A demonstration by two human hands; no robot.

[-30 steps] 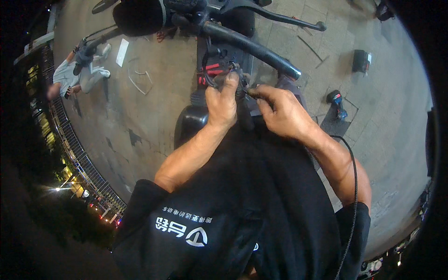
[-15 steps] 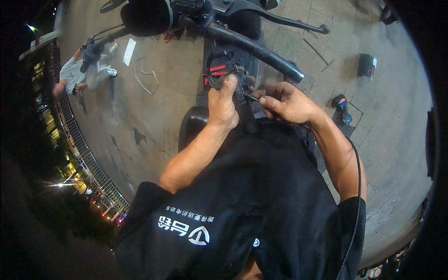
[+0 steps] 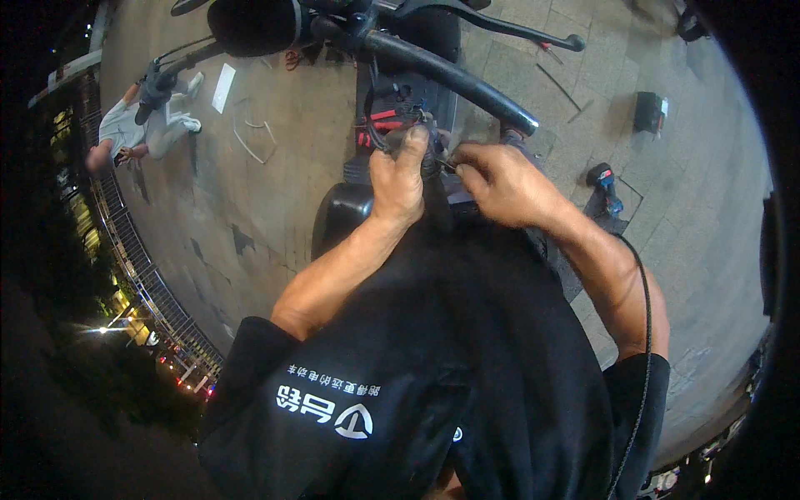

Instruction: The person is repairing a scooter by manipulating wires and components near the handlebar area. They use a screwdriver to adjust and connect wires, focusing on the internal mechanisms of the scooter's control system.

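Below the black handlebar (image 3: 450, 71) of a scooter, my left hand (image 3: 398, 175) is closed around a dark bundle of cables (image 3: 429, 146), thumb on top. Just to the right, my right hand (image 3: 504, 183) pinches a small thin piece (image 3: 447, 164), perhaps a tool or wire end, against that bundle; its far end is too small to make out. Red-handled tools (image 3: 379, 121) lie behind my left thumb on the scooter's dark deck, partly hidden by cables. The black brake lever (image 3: 500, 33) juts out above, and a rounded black panel (image 3: 342, 217) sits left of my forearm.
On the pavement at right lie a cordless drill (image 3: 608, 187), a dark box (image 3: 648, 112) and thin rods (image 3: 558, 79). At left are another person (image 3: 125, 125), a white board (image 3: 222, 87), a loose white strip (image 3: 254, 133) and a railing (image 3: 137, 258).
Both hands stay on the bundle. My right hand shifted up, then slightly back down and left, its fingers still pinched on the small piece. The view has swayed slightly.
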